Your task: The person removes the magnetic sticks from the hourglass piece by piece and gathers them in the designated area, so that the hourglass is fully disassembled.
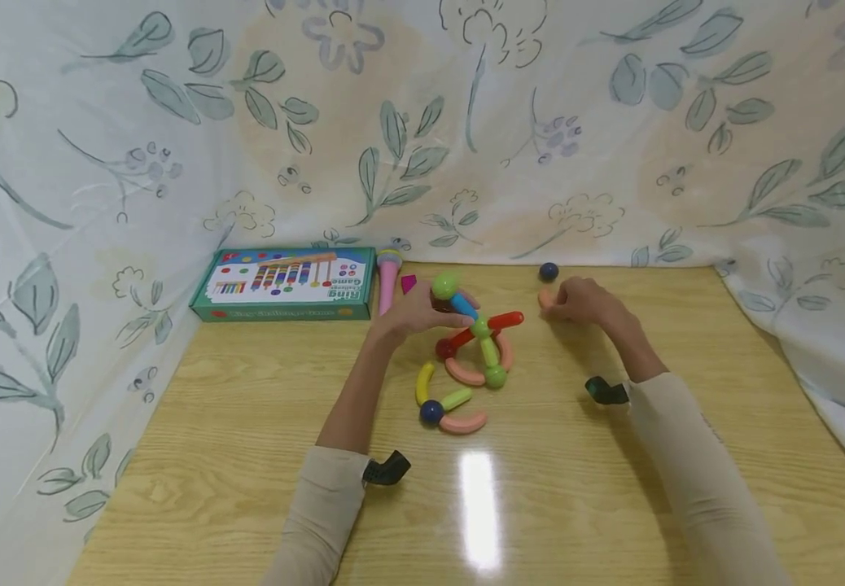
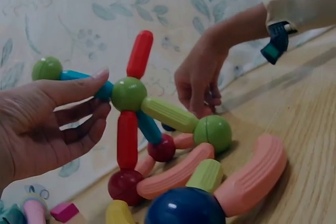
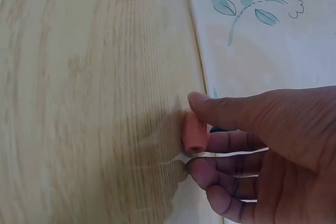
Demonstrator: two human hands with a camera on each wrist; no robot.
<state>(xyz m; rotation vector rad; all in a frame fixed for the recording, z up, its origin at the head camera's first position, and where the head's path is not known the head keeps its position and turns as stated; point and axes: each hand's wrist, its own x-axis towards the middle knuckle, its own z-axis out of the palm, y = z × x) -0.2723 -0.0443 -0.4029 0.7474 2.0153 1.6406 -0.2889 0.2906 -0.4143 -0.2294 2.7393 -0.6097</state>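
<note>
My left hand holds a blue rod between thumb and fingers. That rod links a green ball to the central green ball of a standing ball-and-rod build. Red rods, another blue rod and a light green rod also branch from the centre. Dark red balls and curved salmon rods form its base. To the right, my right hand pinches a short salmon rod at the table surface, thumb on top; the hand partly hides it in the head view.
In front of the build lies a dark blue ball with yellow, light green and salmon rods attached. Another dark blue ball sits behind my right hand. A game box, a pink microphone-shaped toy and a magenta block are at back left.
</note>
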